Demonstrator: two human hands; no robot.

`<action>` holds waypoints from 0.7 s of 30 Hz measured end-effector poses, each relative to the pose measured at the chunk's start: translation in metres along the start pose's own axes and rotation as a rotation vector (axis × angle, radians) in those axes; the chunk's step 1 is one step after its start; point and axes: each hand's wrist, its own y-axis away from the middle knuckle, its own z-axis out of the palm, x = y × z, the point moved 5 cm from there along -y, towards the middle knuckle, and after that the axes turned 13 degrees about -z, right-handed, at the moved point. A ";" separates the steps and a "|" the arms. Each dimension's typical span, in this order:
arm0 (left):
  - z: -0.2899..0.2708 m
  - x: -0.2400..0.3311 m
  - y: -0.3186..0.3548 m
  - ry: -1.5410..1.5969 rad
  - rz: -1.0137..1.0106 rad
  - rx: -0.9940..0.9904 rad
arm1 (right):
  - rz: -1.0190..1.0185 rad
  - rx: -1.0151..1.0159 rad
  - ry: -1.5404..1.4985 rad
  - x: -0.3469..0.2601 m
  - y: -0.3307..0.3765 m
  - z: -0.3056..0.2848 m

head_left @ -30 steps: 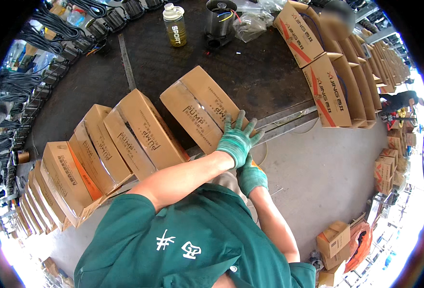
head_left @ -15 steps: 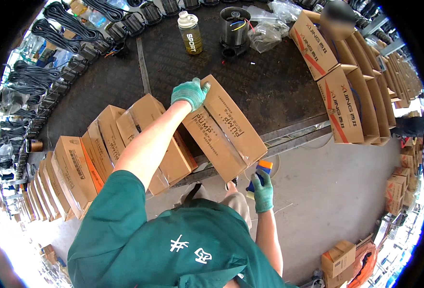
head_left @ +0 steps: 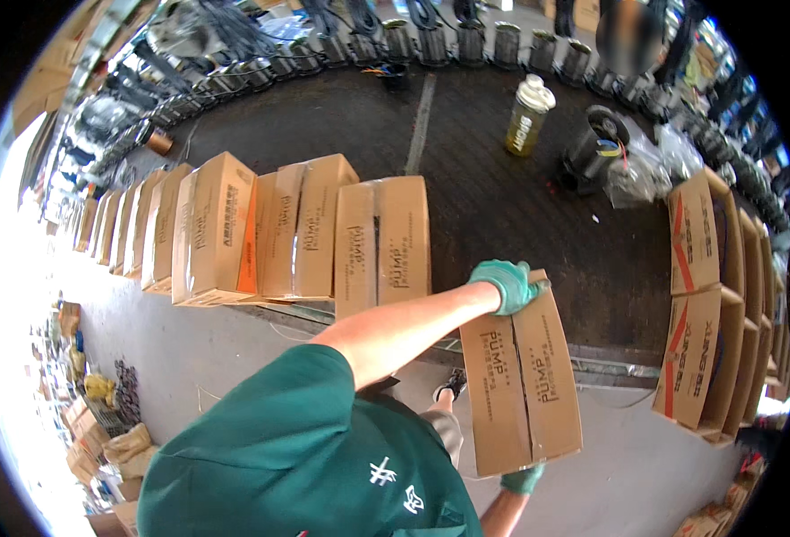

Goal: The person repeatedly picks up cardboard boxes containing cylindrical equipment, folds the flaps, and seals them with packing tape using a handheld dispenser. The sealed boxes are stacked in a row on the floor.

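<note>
My left hand (head_left: 507, 285), in a green glove, grips the far end of a taped cardboard box (head_left: 522, 385). The box is tilted and reaches out over the near edge of the dark table (head_left: 493, 206). At the near end of this box the green glove of my right hand (head_left: 523, 479) shows only in part. Its fingers are hidden behind the cardboard, as is anything they might hold. Just left of my left hand stands another taped box (head_left: 383, 237), partly covered by my left forearm.
Several closed boxes (head_left: 216, 228) stand in a row leftward. Open cartons (head_left: 688, 358) are lined up at the right. Across the table are a drink bottle (head_left: 530, 116), a dark pump body (head_left: 592, 148), plastic bags (head_left: 636, 174) and a curved line of metal cylinders (head_left: 433, 43). A person (head_left: 629, 36) is beyond.
The view has swung left. The box has turned more upright in the picture, still in my left hand. My right hand, earlier holding a blue-and-orange thing beside the box, is now mostly behind it.
</note>
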 end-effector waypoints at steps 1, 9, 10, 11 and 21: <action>-0.012 0.004 0.010 0.014 0.034 -0.031 | -0.024 0.010 0.007 -0.026 0.002 0.001; -0.208 -0.023 0.091 -0.223 0.100 0.222 | -0.551 -0.697 0.796 -0.144 -0.003 0.137; -0.236 -0.031 0.095 -0.269 0.046 0.261 | -0.487 -0.736 0.757 -0.156 0.002 0.173; -0.260 -0.058 0.089 -0.295 0.010 0.301 | -0.194 -0.669 0.387 -0.167 0.011 0.229; -0.219 -0.291 0.068 0.083 -0.468 0.882 | -0.260 -0.285 0.352 -0.199 -0.034 0.177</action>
